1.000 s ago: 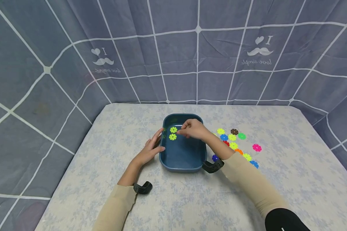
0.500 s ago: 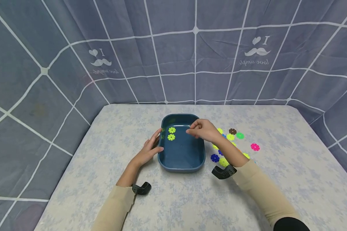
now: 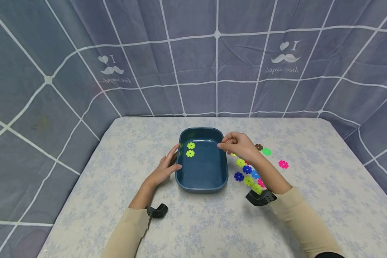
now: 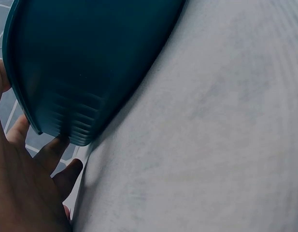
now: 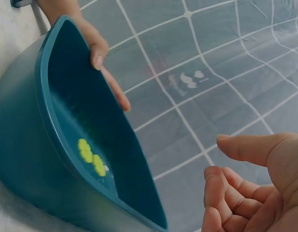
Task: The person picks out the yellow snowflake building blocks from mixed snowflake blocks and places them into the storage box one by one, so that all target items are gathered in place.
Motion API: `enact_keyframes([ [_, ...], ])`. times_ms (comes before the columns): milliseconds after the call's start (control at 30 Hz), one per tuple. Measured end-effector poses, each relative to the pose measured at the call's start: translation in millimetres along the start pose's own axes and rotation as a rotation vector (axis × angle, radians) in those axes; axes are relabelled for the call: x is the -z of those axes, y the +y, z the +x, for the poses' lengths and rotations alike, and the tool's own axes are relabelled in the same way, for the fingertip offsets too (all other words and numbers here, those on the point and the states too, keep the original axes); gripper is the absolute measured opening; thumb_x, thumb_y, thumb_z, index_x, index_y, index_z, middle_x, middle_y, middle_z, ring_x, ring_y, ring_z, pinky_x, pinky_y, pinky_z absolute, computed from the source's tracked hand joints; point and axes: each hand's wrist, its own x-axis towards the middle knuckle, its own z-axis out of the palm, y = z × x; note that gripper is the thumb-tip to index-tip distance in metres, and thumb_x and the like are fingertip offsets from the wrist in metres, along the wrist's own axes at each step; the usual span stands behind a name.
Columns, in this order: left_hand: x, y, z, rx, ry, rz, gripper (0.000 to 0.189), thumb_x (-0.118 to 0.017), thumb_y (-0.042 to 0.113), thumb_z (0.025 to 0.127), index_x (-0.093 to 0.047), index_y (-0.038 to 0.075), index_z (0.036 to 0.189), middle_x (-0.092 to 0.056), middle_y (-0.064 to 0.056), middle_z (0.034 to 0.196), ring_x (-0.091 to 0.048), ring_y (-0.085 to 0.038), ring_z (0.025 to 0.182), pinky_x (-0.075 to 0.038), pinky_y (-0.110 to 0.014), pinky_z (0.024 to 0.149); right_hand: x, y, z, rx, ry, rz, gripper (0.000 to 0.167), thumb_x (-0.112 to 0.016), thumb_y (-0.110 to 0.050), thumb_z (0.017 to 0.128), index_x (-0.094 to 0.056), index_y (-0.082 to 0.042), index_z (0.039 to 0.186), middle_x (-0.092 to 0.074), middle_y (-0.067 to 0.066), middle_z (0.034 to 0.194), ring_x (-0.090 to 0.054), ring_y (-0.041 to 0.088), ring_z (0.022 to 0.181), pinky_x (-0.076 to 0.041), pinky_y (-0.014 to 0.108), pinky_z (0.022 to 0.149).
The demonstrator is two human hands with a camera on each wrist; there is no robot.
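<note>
A dark blue-green plastic tub sits on the table, with two yellow-green notched plastic discs inside it near its left wall. My left hand rests against the tub's left side, thumb and fingertips at the rim. In the left wrist view, its spread fingers reach along the outer wall. My right hand hovers at the tub's right rim, above the loose discs. The right wrist view shows its thumb apart from the loosely bent fingers, with nothing between them.
Several notched discs in yellow-green, blue, pink, green and brown lie on the table right of the tub, partly hidden by the right forearm. A grey curtain with white lines surrounds the table.
My right hand has moved right, from over the two discs in the tub to its right rim. The two discs stay where they were, and my left hand keeps its place.
</note>
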Motion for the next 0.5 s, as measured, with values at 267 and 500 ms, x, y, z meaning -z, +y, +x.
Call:
enact_keyframes([
  [267, 0.0, -2.3, -0.5, -0.006, -0.007, 0.009, 0.073, -0.047, 0.009, 0.096, -0.007, 0.003, 0.157, -0.009, -0.018, 0.161, -0.019, -0.039, 0.144, 0.014, -0.058, 0.111, 22, 4, -18.5, -0.003, 0.048, -0.006, 0.036, -0.069, -0.029, 0.092, -0.059, 0.002, 0.106, -0.065, 0.009, 0.079, -0.059, 0.024, 0.075, -0.05, 0.032, 0.065],
  [500, 0.5, -1.2, -0.3, -0.006, 0.003, 0.022, 0.072, -0.047, 0.009, 0.096, -0.008, 0.004, 0.157, -0.01, -0.019, 0.161, -0.02, -0.039, 0.144, 0.013, -0.059, 0.111, 43, 15, -31.5, -0.004, 0.092, -0.036, 0.035, -0.067, -0.029, 0.094, -0.058, 0.003, 0.106, -0.065, 0.009, 0.082, -0.059, 0.024, 0.076, -0.051, 0.035, 0.073],
])
